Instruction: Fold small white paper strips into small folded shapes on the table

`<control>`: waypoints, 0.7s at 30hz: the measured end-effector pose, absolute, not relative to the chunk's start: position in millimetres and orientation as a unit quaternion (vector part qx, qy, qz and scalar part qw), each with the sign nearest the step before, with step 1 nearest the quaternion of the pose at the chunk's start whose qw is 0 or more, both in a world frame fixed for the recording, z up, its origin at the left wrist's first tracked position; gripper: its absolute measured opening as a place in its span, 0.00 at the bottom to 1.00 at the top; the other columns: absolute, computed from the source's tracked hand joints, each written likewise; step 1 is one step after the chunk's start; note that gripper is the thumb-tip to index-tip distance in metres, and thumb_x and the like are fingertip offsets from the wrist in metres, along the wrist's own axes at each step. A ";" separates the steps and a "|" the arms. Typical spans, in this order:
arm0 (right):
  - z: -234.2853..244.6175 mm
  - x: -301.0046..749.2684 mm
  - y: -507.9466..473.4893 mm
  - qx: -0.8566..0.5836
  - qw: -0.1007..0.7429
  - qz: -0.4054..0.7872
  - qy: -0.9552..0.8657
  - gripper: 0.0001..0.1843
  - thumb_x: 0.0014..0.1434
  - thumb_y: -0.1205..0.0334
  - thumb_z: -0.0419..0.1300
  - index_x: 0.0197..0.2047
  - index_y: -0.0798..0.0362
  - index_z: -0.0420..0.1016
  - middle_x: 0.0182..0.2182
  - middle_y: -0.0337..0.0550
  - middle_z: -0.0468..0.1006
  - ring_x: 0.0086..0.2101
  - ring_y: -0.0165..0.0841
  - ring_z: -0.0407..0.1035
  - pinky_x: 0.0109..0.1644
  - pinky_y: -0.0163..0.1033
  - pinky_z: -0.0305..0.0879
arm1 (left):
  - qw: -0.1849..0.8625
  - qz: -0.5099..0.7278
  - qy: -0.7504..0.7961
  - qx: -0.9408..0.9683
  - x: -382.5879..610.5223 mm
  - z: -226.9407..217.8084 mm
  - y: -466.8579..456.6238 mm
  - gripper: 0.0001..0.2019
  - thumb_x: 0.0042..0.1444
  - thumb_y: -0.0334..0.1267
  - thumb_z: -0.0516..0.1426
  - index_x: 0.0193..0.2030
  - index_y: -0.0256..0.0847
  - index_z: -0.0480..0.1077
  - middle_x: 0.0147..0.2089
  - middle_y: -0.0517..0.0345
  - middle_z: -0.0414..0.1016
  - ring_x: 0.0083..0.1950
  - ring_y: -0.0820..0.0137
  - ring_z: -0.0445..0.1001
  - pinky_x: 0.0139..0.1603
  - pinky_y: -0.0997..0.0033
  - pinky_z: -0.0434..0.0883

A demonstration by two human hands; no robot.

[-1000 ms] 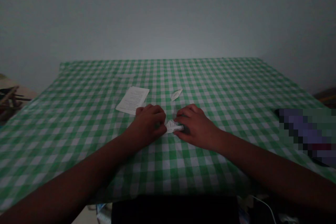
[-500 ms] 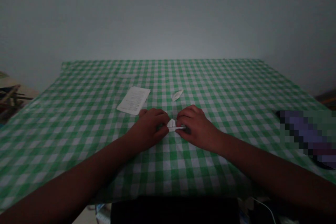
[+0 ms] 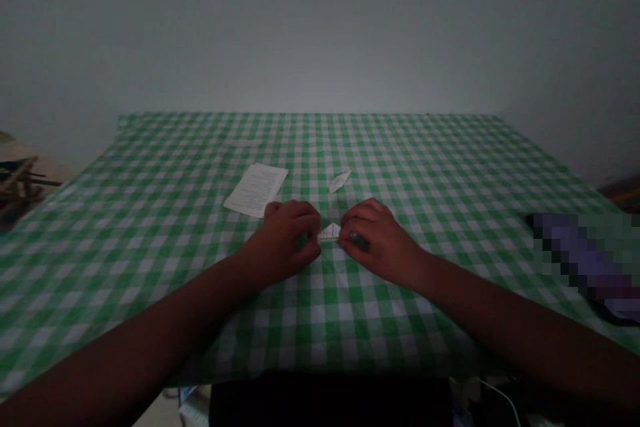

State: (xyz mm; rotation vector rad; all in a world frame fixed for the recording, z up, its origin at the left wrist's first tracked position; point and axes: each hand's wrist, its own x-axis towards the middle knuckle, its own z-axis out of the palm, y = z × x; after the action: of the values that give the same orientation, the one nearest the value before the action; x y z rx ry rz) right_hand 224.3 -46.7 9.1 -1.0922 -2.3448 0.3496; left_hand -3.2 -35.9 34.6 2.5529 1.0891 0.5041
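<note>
A small folded piece of printed paper (image 3: 330,232) is held low over the table between my two hands, its peak pointing away from me. My left hand (image 3: 290,233) pinches its left end between thumb and fingers. At the right end, my right hand (image 3: 373,233) grips it the same way. Fingers hide both ends of the paper. Beyond my left hand lies a stack of printed paper sheets (image 3: 257,188). Farther out, past the gap between my hands, rests a small folded paper boat shape (image 3: 340,181).
A green and white checked cloth (image 3: 425,167) covers the table. On the right lies a dark object with a purplish, pixelated surface (image 3: 575,253). The table's far edge meets a pale wall (image 3: 320,33). A white cable (image 3: 505,397) hangs below the near edge.
My hands have moved slightly apart, and more of the folded paper's width shows between them. Its lower edge looks narrower than before. The other papers lie as they were.
</note>
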 end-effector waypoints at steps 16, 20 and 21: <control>10.3 222.7 -49.4 -0.387 0.329 0.114 -0.854 0.04 0.60 0.64 0.62 0.40 0.50 0.72 0.40 0.44 0.76 0.45 0.39 0.66 0.51 0.48 0.62 | 0.162 0.165 0.369 0.900 -0.2 34.9 -36.0 0.04 0.60 0.34 0.55 0.40 0.43 0.70 0.50 0.57 0.74 0.53 0.63 0.69 0.53 0.58 0.58; 10.2 224.3 -47.4 -0.381 0.348 0.141 -0.845 0.03 0.59 0.67 0.62 0.36 0.49 0.72 0.39 0.42 0.77 0.43 0.37 0.67 0.51 0.46 0.63 | 0.156 0.193 0.378 0.892 -1.7 34.8 -35.8 0.06 0.59 0.34 0.55 0.43 0.43 0.68 0.51 0.55 0.73 0.54 0.62 0.68 0.54 0.57 0.59; 10.0 225.0 -46.6 -0.382 0.356 0.154 -0.839 0.03 0.59 0.67 0.63 0.36 0.49 0.72 0.38 0.41 0.77 0.43 0.37 0.68 0.51 0.46 0.63 | 0.150 0.204 0.381 0.889 -2.6 34.8 -35.5 0.06 0.59 0.34 0.56 0.43 0.43 0.67 0.52 0.54 0.73 0.55 0.62 0.68 0.55 0.56 0.60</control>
State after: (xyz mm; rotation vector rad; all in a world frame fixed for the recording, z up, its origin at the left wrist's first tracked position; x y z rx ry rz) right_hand 225.0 -46.6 10.0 -0.9875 -2.1674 0.3968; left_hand -2.6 -35.5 34.8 2.5544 1.0960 0.5876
